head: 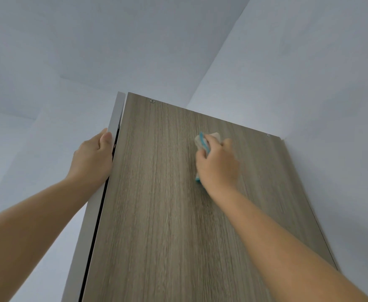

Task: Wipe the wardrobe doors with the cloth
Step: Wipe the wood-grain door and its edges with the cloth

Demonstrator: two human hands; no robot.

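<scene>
1. The cloth is a small white and blue one, bunched up in the right hand. The fingers are curled round it and press it flat against the wood-grain panel, high up and right of middle, not far below the top edge.
2. The left hand is clamped on the pale panel that runs along the left side. The thumb lies along its near edge and the fingers are wrapped round behind, out of sight. A thin dark gap separates that panel from the wood-grain one. My guess is the pale one is a door seen edge-on and slightly ajar, but I honestly can't tell which surface is the door face.
3. Handling-wise, the cloth looks soft and floppy and weighs next to nothing. It only works if you wad it in your palm like this, since a loose corner would just drag.
4. The wood-grain surface looks like smooth, stiff laminate, so the cloth should glide. It's hard to dent, but a hinged panel will swing away when you push on it. That makes the long free edge the sensible place to hold, which is what the left hand is doing.
5. There's a screw near the top left corner, where the cloth could snag. Behind it all is just plain wall.
</scene>
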